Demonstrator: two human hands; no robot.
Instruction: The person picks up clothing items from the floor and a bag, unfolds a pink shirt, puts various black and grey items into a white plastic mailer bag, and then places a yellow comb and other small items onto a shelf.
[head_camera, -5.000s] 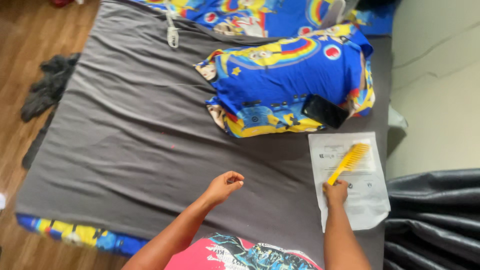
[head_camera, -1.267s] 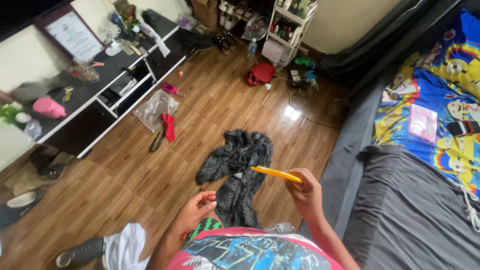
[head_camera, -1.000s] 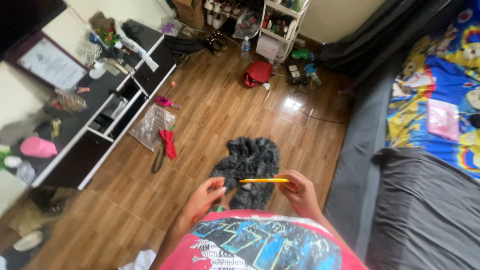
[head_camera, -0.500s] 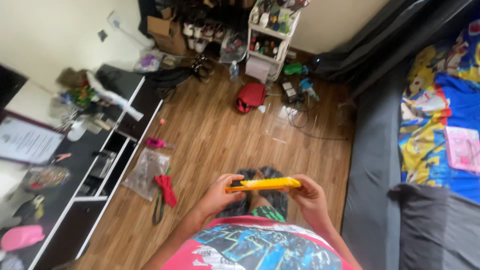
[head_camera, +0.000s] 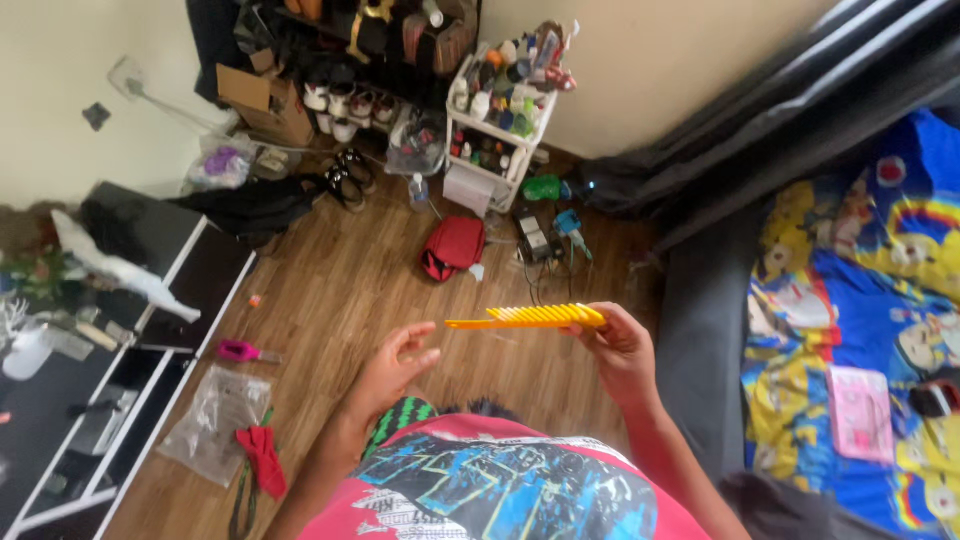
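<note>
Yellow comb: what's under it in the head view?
Below the yellow comb, held at its toothed end by the right hand, lies bare wooden floor. The open left hand sits lower left. The floor directly behind the comb is hidden.

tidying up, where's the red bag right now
In the head view the red bag lies on the wooden floor, left of centre, just below the white shelf cart.

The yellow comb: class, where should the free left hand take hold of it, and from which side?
The comb lies level, its toothed end pinched in the right hand, its thin handle pointing left, bare. The left hand, open just below and apart, would probably best grip that handle, coming up from the lower left. The handle is smooth and unblocked; the teeth are beside the right hand's fingers.
</note>
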